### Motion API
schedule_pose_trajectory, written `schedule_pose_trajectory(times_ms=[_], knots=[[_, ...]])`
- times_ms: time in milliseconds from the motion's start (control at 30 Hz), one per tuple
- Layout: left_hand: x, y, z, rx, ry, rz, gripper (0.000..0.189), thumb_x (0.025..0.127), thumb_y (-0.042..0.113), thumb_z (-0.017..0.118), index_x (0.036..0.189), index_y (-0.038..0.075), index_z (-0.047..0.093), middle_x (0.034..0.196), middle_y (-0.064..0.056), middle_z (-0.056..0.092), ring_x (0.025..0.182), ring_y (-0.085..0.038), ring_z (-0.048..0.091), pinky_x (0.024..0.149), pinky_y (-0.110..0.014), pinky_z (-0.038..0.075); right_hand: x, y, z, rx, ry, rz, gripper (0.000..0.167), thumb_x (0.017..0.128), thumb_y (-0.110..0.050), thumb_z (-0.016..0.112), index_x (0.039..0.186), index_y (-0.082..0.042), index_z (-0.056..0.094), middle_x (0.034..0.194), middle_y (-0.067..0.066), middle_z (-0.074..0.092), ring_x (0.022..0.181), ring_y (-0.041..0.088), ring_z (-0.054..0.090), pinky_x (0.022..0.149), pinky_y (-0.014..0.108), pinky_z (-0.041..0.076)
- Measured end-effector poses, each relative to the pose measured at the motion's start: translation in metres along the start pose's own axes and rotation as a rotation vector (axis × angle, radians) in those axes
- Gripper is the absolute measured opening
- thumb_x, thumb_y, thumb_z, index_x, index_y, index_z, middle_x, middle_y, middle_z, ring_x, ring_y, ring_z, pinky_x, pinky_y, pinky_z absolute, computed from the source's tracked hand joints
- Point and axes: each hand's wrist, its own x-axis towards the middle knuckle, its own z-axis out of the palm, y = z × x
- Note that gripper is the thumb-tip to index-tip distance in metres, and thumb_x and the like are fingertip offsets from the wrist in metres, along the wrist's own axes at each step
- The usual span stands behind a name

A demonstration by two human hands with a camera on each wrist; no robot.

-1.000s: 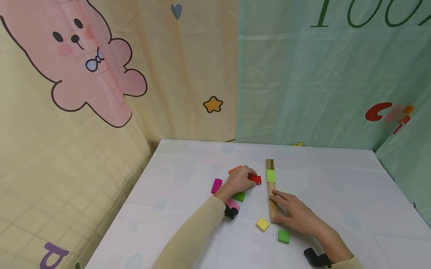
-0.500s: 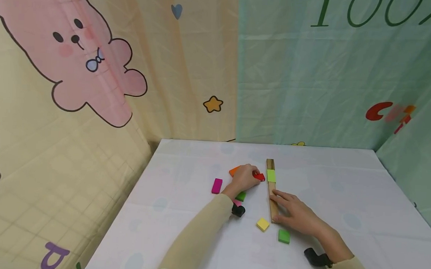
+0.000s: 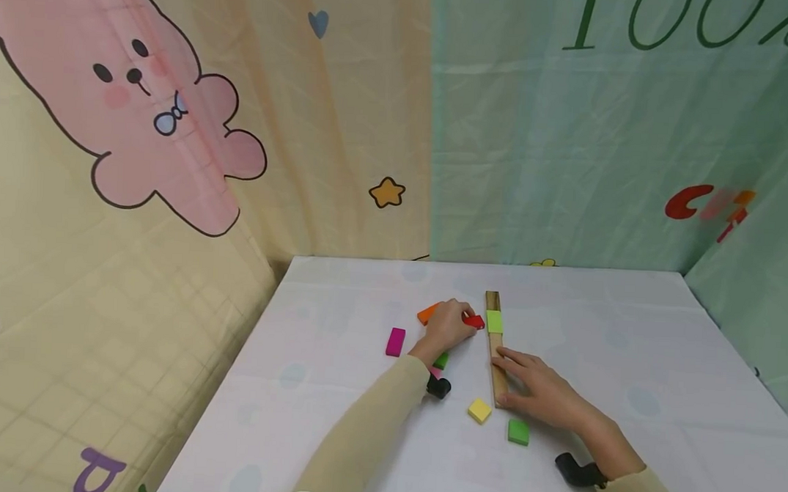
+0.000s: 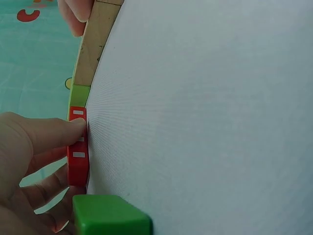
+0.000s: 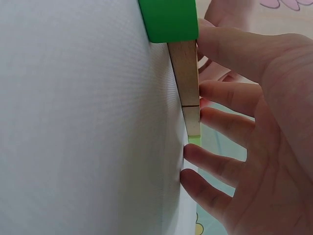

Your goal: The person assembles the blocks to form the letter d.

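My left hand [image 3: 448, 329] pinches a red block [image 4: 78, 171] with white rectangles on its side, held just left of a narrow row of blocks. That row has plain wooden blocks [image 3: 499, 383] at the near part, a lime green block [image 3: 494, 321] beyond them and a dark-topped wooden block [image 3: 493, 299] at the far end. My right hand [image 3: 549, 396] rests along the row's right side, holding nothing in a grip. Its spread fingers [image 5: 227, 95] touch or lie close to the wood in the right wrist view.
Orange [image 3: 427, 313] and magenta [image 3: 396, 341] blocks lie to the left. A green block [image 3: 441, 361] and a pink block [image 3: 435, 372] are partly hidden by my left wrist. Nearer are a yellow block [image 3: 480, 411] and another green block [image 3: 519, 432]. Curtains surround the white table [image 3: 629, 315].
My left hand has moved slightly right with the red block, closer to the row, and has almost stopped in the last half second. The right hand has stayed in place.
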Motion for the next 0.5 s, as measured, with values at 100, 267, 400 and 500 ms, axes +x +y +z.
schedule_pose_trajectory(times_ms=[100,267,400,500], knots=[[-0.0005,0.0003,0.0021,0.019,0.006,-0.003,0.025,0.088,0.025,0.08,0.111,0.017,0.076,0.099,0.002,0.063,0.087,-0.013,0.053,0.079,-0.024,0.048,-0.0007,0.0002,0.0008,0.001,-0.006,0.005,0.074,0.09,-0.047,0.073,0.151,-0.012,0.048,0.16,0.012,0.034,0.142,0.042,0.033,0.104,0.064,0.038],[-0.0002,0.0009,0.0041,0.027,0.01,-0.004,0.027,0.088,0.026,0.081,0.113,0.019,0.076,0.099,0.002,0.062,0.088,-0.013,0.051,0.079,-0.024,0.047,-0.0014,-0.0004,0.0002,0.005,0.002,-0.001,0.073,0.09,-0.045,0.074,0.15,-0.012,0.049,0.16,0.012,0.035,0.142,0.042,0.034,0.103,0.064,0.038],[0.0005,0.001,0.0044,0.036,0.016,0.0,0.026,0.087,0.027,0.081,0.112,0.021,0.077,0.099,0.002,0.061,0.089,-0.014,0.05,0.078,-0.024,0.046,-0.0009,-0.0012,-0.0004,-0.01,0.002,-0.001,0.073,0.09,-0.045,0.074,0.15,-0.012,0.049,0.159,0.012,0.035,0.141,0.042,0.035,0.103,0.064,0.039],[0.001,0.0007,0.0046,0.041,0.014,-0.002,0.026,0.088,0.028,0.081,0.112,0.023,0.077,0.099,0.002,0.061,0.089,-0.014,0.05,0.077,-0.024,0.045,-0.0003,-0.0018,-0.001,-0.015,0.002,-0.003,0.073,0.09,-0.045,0.074,0.15,-0.012,0.049,0.159,0.013,0.035,0.141,0.042,0.035,0.103,0.064,0.039]])
